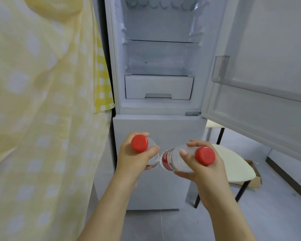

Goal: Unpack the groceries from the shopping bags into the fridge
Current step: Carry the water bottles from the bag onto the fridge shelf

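Curled tight on both sides, from what I get at my end: left hand (pixel 134 157) has fingers and thumb wrapped round the neck end of a clear water bottle (pixel 152 162), red cap (pixel 139 143) pointing up at the cam. Right hand (pixel 203 173) is wrapped the same way round a second water bottle (pixel 174 159), w/ the other red cap (pixel 204 156) toward me and the body tilted away to the left, so its red label (pixel 165 160) shows. Bottle bodies lean in toward each other btwn the hands and look to be touching or v. nearly so; can't tell which. Both bottles are out in front of the fridge (pixel 160 108), about level w/ its shut lower door (pixel 158 127), not inside any compartment. Upper fridge door (pixel 268 94) stands open on the right, w/ a clear door bin (pixel 221 68) on its inner face. Inside I see a glass shelf (pixel 162 41), a white drawer (pixel 158 86) at the btm of the upper compartment, and at the top a row of pale rounded items (pixel 160 2), too blurred to name. Yellow-and-white checked cloth (pixel 42 101) fills the left of view. Under the open door a stool w/ cream seat (pixel 233 164) and black legs stands on the grey tiled floor (pixel 163 226), w/ a cardboard box (pixel 254 180) partly hidden behind it.
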Available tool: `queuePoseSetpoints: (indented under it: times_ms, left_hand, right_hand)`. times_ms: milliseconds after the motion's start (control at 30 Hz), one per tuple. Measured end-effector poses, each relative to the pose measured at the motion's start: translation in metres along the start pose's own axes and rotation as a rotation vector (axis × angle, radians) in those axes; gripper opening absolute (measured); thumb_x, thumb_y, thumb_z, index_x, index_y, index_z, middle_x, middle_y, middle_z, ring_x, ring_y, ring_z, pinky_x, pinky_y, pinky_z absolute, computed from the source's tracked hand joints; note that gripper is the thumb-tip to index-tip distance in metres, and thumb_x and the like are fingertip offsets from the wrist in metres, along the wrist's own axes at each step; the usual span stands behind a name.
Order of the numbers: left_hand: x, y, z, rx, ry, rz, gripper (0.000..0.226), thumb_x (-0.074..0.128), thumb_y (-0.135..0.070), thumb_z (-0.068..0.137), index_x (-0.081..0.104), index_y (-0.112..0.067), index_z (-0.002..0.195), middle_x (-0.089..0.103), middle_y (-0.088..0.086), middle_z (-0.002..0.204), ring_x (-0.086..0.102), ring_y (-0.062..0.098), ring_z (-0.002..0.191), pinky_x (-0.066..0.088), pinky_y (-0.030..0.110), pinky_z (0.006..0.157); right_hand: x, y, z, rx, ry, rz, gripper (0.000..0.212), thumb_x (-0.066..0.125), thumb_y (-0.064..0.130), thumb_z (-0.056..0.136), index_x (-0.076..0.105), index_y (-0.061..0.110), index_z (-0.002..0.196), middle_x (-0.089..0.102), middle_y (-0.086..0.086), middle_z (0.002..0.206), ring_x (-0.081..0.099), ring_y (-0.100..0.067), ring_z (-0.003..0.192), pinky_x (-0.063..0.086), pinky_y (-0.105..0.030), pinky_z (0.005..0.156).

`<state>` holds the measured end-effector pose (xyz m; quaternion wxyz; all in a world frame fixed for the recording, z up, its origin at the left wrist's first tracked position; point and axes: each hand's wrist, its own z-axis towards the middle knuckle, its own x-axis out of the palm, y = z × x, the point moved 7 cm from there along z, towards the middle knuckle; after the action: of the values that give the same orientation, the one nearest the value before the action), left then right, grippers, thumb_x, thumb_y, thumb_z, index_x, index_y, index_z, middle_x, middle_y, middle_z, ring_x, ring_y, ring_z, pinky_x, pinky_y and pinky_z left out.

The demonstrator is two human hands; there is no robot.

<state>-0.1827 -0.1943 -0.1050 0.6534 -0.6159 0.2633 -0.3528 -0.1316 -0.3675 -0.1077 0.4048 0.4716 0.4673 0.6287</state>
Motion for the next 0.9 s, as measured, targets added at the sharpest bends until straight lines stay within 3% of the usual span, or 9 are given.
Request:
queuePoseSetpoints:
  times_ms: [233, 400, 500, 567, 667, 900]
  left_hand:
    - [0.021, -0.024, 0.072, 0.107, -0.037, -0.081, 0.032, 0.075, 0.0, 0.071, 0.064, -0.022, 0.09, 0.055, -0.009, 0.074, 0.057, 0.012, 0.074, 0.056, 0.055, 0.071]
    - [0.055, -0.047, 0.134, 0.205, -0.066, -0.119, 0.031, 0.076, -0.001, 0.071, 0.063, -0.024, 0.089, 0.054, -0.006, 0.079, 0.058, 0.013, 0.074, 0.059, 0.047, 0.066]
    - [0.079, -0.064, 0.173, 0.276, -0.08, -0.121, 0.034, 0.079, -0.005, 0.068, 0.063, -0.026, 0.089, 0.056, -0.006, 0.08, 0.06, 0.018, 0.078, 0.059, 0.048, 0.067]
    - [0.094, -0.074, 0.196, 0.32, -0.09, -0.141, 0.032, 0.074, -0.002, 0.072, 0.062, -0.026, 0.088, 0.055, -0.011, 0.071, 0.06, 0.015, 0.073, 0.058, 0.05, 0.067]
    - [0.112, -0.093, 0.225, 0.385, -0.087, -0.152, 0.032, 0.076, -0.002, 0.071, 0.062, -0.026, 0.089, 0.056, -0.021, 0.06, 0.059, 0.005, 0.066, 0.058, 0.052, 0.067]
    - [0.127, -0.128, 0.279, 0.535, -0.083, -0.175, 0.034, 0.072, -0.018, 0.057, 0.06, -0.032, 0.085, 0.057, -0.022, 0.061, 0.06, 0.004, 0.065, 0.058, 0.05, 0.067]
  right_hand:
    - [0.019, 0.015, 0.082, -0.133, 0.054, 0.046, 0.02, 0.069, 0.001, 0.078, 0.062, 0.02, 0.081, 0.057, 0.016, 0.077, 0.062, -0.007, 0.072, 0.059, -0.048, 0.068]
    - [0.02, 0.033, 0.158, -0.222, 0.1, 0.098, 0.02, 0.073, 0.006, 0.072, 0.064, 0.023, 0.078, 0.057, 0.014, 0.095, 0.064, -0.004, 0.077, 0.058, -0.049, 0.069]
    - [0.021, 0.052, 0.204, -0.299, 0.136, 0.115, 0.026, 0.083, 0.017, 0.06, 0.065, 0.031, 0.072, 0.057, 0.016, 0.105, 0.065, 0.001, 0.08, 0.059, -0.043, 0.067]
    - [0.022, 0.064, 0.234, -0.349, 0.157, 0.136, 0.021, 0.074, 0.02, 0.058, 0.065, 0.032, 0.072, 0.058, 0.017, 0.106, 0.066, -0.001, 0.082, 0.059, -0.039, 0.065]
    - [0.026, 0.078, 0.275, -0.401, 0.165, 0.167, 0.027, 0.08, 0.012, 0.062, 0.065, 0.031, 0.074, 0.06, 0.021, 0.103, 0.066, -0.01, 0.089, 0.059, -0.042, 0.067]
    - [0.046, 0.108, 0.333, -0.534, 0.176, 0.219, 0.019, 0.072, 0.021, 0.06, 0.065, 0.036, 0.07, 0.057, 0.015, 0.112, 0.062, -0.016, 0.103, 0.059, -0.037, 0.065]
